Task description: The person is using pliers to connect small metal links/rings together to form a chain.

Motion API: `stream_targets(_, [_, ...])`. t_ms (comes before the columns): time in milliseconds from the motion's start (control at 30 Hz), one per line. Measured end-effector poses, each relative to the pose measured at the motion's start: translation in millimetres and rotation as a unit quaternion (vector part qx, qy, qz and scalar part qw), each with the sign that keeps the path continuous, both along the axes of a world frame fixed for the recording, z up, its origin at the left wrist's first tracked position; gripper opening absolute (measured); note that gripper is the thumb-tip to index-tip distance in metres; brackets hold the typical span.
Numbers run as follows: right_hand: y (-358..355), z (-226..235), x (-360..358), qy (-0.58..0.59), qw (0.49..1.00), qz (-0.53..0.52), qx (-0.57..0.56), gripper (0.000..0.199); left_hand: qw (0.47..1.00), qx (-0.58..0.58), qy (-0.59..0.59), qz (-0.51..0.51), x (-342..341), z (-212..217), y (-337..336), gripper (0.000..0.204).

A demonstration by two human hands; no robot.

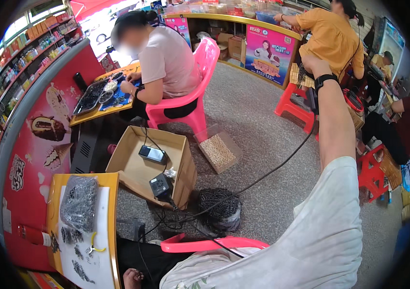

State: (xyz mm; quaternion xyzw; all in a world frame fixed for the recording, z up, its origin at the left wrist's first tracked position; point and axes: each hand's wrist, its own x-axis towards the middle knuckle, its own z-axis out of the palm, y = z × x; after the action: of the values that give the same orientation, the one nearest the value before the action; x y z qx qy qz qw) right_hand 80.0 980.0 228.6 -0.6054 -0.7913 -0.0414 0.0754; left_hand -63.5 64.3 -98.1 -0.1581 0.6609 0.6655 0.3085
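My right arm reaches out to the upper right, a black watch (325,81) on its wrist. My right hand (315,66) is closed beside a person in yellow; dark strands show beneath it, and I cannot make out what it grips. Low in the view, my left hand (133,278) rests by my dark trousers, fingers curled, contents hidden. Nearest to it is a yellow-edged table (112,212) with white paper (100,221). On it lie yellow-handled pliers (96,244), a clear bag of small black pieces (79,203) and loose dark pieces (82,270).
A cardboard box (185,166) holds black devices (160,184) with cables. Beside it are a bin of beige pieces (218,153) and a bundle of black strands (219,209). A black cable (267,171) crosses the floor. Red stools (295,107) and a seated co-worker (169,60) are nearby.
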Motion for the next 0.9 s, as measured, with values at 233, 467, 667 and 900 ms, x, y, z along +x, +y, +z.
stream_targets(233, [-49, 0, -49, -0.102, 0.994, 0.03, 0.008, 0.034, 0.999, 0.014, -0.049, -0.003, 3, 6, -3, 0.006])
stream_targets(467, [-15, 0, -54, -0.197, 0.977, 0.065, 0.049, 0.035, 0.997, 0.008, -0.076, 0.0, -2, 12, 4, 0.008])
stream_targets(667, [4, 6, -60, -0.179, 0.983, 0.031, 0.04, 0.037, 0.996, -0.006, -0.085, -0.036, -3, 9, 0, 0.008])
stream_targets(900, [-15, 21, -87, -0.154, 0.985, 0.042, 0.069, 0.037, 0.995, 0.003, -0.095, -0.024, -3, 7, -1, 0.008])
